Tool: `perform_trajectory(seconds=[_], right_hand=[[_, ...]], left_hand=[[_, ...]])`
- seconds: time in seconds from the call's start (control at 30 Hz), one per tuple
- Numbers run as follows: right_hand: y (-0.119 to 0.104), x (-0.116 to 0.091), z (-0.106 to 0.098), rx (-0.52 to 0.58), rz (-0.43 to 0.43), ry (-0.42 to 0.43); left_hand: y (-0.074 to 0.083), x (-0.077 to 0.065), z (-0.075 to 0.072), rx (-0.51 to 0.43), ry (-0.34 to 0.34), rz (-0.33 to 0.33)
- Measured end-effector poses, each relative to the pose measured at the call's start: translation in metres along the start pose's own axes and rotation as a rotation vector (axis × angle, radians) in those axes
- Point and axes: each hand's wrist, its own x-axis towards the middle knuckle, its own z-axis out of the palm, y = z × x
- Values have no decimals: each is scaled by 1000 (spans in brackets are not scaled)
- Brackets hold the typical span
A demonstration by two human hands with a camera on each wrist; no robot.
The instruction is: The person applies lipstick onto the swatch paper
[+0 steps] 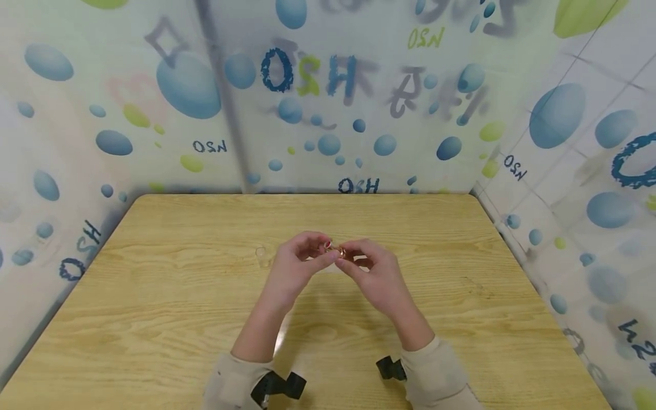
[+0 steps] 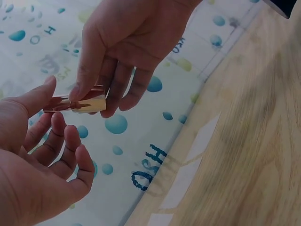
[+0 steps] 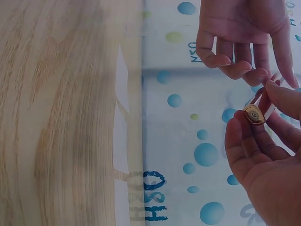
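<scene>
A shiny gold tube that looks like a lipstick (image 1: 342,251) is held up over the table between both hands. My left hand (image 1: 297,259) pinches its left end between thumb and fingers, with a spot of red showing there in the head view. The thumb and fingertips of my right hand (image 1: 376,273) grip the gold right end. In the right wrist view the lipstick (image 3: 255,114) turns a rounded-square gold end with a small printed label toward the camera. Fingertips cover part of the tube in the left wrist view.
A wood-grain table (image 1: 179,307) spreads under both hands. Left of the hands lies a small transparent item (image 1: 261,256). Walls with printed blue and green drops (image 1: 328,145) enclose the table's back and sides. Black straps (image 1: 279,385) sit on both sleeves.
</scene>
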Motion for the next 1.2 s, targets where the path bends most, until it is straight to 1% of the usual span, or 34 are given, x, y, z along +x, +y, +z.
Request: perform_trajectory(seconds=[0.17, 0.5, 0.73, 0.9, 1.07, 1.2], right_hand=[[-3, -3, 1, 15, 16, -7], [-7, -7, 4, 9, -56, -23], [-9, -9, 6, 33, -61, -40], [-7, -9, 7, 27, -95, -51], [-6, -8, 7, 26, -129, -62], [-6, -8, 7, 31, -140, -78]], left_hand=[[3, -2, 4, -17, 24, 1], [9, -7, 7, -70, 45, 19], [13, -9, 8, -102, 33, 32], [14, -11, 7, -100, 21, 49], [15, -12, 7, -103, -6, 65], [14, -12, 6, -101, -33, 63]])
